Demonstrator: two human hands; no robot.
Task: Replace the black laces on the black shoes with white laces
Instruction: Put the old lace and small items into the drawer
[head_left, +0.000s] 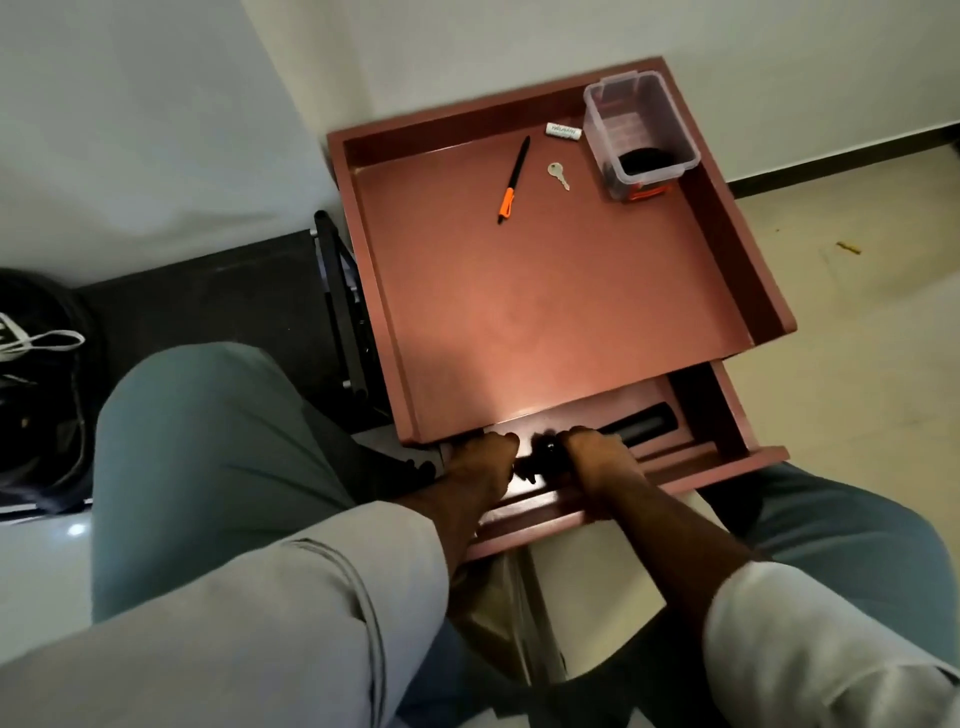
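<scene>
The black shoe (540, 457) sits in the open drawer (675, 467), between my left hand (483, 467) and right hand (597, 457), each grip apparently grasping it to lift out.

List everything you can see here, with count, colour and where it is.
table: one, reddish brown, centre, against the wall
drawer: one, reddish brown, pulled open under the tabletop
pen: one, black and orange, on the table
key: one, silver, beside the pen
white tube: one, at the table's back
box: one, clear plastic, back right corner, something dark inside
dark objects: black, in the drawer, unclear
bag: one, black, far left
hands: left and right, both reaching into the drawer
</scene>
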